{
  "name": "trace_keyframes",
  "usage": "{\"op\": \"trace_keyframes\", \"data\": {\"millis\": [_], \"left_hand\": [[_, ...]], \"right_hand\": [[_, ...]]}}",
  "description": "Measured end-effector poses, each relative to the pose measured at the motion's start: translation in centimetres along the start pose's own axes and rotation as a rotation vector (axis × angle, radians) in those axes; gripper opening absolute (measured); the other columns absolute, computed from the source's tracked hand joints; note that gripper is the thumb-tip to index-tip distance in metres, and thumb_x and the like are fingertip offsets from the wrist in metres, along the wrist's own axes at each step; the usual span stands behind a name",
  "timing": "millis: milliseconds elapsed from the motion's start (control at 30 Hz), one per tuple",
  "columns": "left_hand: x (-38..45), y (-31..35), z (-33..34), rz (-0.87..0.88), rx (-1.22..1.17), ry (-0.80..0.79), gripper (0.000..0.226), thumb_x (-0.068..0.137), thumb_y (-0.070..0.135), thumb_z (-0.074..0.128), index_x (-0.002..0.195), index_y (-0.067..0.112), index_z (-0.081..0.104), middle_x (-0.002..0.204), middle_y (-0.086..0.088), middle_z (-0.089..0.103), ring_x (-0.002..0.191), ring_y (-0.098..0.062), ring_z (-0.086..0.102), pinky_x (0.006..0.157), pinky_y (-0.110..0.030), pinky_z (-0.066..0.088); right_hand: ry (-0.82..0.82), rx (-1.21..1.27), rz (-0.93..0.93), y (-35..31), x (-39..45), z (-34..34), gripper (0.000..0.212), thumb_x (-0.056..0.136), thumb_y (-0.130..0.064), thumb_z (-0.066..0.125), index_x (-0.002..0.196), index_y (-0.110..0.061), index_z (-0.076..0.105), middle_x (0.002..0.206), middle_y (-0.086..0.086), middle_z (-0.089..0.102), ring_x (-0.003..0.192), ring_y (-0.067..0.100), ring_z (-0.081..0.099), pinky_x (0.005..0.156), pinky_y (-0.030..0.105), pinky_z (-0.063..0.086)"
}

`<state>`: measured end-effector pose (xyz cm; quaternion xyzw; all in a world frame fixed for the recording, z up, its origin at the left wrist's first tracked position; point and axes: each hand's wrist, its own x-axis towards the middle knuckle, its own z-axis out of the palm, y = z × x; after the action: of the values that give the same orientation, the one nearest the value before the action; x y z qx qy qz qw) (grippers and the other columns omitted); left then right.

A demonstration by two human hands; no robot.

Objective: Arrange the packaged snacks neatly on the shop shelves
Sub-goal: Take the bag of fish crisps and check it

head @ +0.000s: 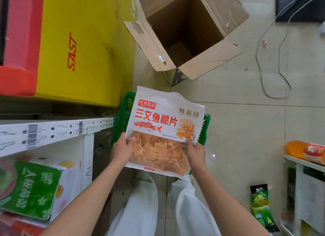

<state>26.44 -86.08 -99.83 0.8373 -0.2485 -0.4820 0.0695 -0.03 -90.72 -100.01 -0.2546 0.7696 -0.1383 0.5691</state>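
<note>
Head view: left hand (123, 147) and right hand (195, 152) pinch the snack bag (163, 128) by its lower side edges, above a green basket (121, 116). Bag appears light, soft, slippery; contents fragile. Edge grip advised.

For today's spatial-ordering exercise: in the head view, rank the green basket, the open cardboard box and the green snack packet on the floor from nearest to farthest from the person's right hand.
1. Green basket: just above the right hand, under the held snack bag.
2. Green snack packet: lower right, on the floor by the right shelf.
3. Open cardboard box: top centre, farthest away.
</note>
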Motion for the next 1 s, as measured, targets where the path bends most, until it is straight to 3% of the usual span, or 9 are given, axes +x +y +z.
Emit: {"op": "trace_keyframes", "data": {"millis": [133,300,400,467,633,700,800,900,1000], "left_hand": [[4.6,-2.7,3.2,-0.015,0.028,-0.031,0.033,0.105,0.043,0.055,0.135,0.029,0.056,0.124,-0.003,0.068,0.111,-0.029,0.067,0.092,-0.049,0.058],[9.3,-6.7,8.6,-0.024,0.113,-0.122,0.024,0.105,0.034,0.056,0.128,0.026,0.056,0.115,-0.007,0.071,0.102,-0.03,0.069,0.087,-0.046,0.059],[12.7,-9.0,11.6,-0.011,0.208,-0.16,0.026,0.104,0.04,0.055,0.125,0.024,0.053,0.115,-0.011,0.073,0.101,-0.035,0.071,0.085,-0.046,0.059],[15.1,-9.6,13.2,-0.028,0.298,-0.182,0.034,0.106,0.042,0.049,0.133,0.021,0.05,0.122,-0.016,0.07,0.107,-0.039,0.068,0.09,-0.045,0.057],[19.8,-8.9,15.8,-0.012,0.439,-0.273,0.044,0.11,0.047,0.037,0.151,0.03,0.041,0.145,-0.01,0.06,0.125,-0.037,0.062,0.096,-0.039,0.052],[20.9,-9.5,16.3,0.023,0.405,-0.275,0.05,0.109,0.053,0.038,0.154,0.031,0.035,0.15,-0.007,0.057,0.129,-0.036,0.06,0.103,-0.044,0.051],[21.0,-11.3,16.3,-0.054,0.144,-0.276,0.066,0.103,0.06,0.048,0.159,0.03,0.028,0.151,-0.005,0.056,0.133,-0.036,0.058,0.106,-0.045,0.046],[20.0,-12.4,16.2,-0.118,0.077,-0.253,0.061,0.102,0.059,0.054,0.149,0.023,0.042,0.131,-0.005,0.067,0.116,-0.03,0.067,0.09,-0.035,0.051],[17.8,-11.6,15.3,-0.115,0.206,-0.214,0.054,0.103,0.054,0.053,0.139,0.014,0.049,0.116,-0.008,0.068,0.097,-0.027,0.067,0.081,-0.036,0.054]], "right_hand": [[0.019,-0.071,0.033,3.5,4.9,1.9,0.024,0.106,-0.033,0.058,0.108,-0.02,0.078,0.097,-0.003,0.08,0.089,0.02,0.078,0.091,0.05,0.062],[0.002,-0.181,0.115,9.9,10.3,3.6,0.029,0.107,-0.036,0.054,0.102,-0.016,0.074,0.095,0.003,0.078,0.088,0.026,0.075,0.088,0.052,0.062],[-0.014,-0.339,0.123,11.5,13.4,4.3,0.031,0.106,-0.036,0.054,0.095,-0.012,0.07,0.091,0.011,0.074,0.083,0.032,0.069,0.074,0.038,0.056],[-0.063,-0.482,0.098,11.9,15.9,4.8,0.033,0.102,-0.042,0.053,0.09,-0.015,0.068,0.092,0.015,0.074,0.084,0.035,0.068,0.066,0.034,0.044],[-0.099,-0.715,0.089,12.5,20.6,6.4,0.024,0.103,-0.041,0.053,0.094,-0.023,0.066,0.09,0.006,0.069,0.083,0.03,0.067,0.067,0.034,0.049],[-0.062,-0.717,0.04,13.3,21.6,6.8,0.024,0.103,-0.034,0.052,0.093,-0.019,0.067,0.088,0.007,0.07,0.077,0.028,0.066,0.062,0.033,0.047],[-0.034,-0.692,-0.017,14.6,22.1,7.2,0.028,0.104,-0.032,0.05,0.095,-0.014,0.069,0.09,0.01,0.071,0.077,0.03,0.066,0.059,0.034,0.045],[-0.053,-0.644,0.023,14.5,21.2,7.0,0.03,0.105,-0.034,0.048,0.092,-0.014,0.066,0.091,0.01,0.07,0.082,0.032,0.066,0.067,0.037,0.049],[0.004,-0.598,0.094,13.6,18.4,5.9,0.026,0.108,-0.027,0.042,0.085,-0.021,0.054,0.084,0.004,0.064,0.071,0.022,0.061,0.065,0.036,0.048]]}}
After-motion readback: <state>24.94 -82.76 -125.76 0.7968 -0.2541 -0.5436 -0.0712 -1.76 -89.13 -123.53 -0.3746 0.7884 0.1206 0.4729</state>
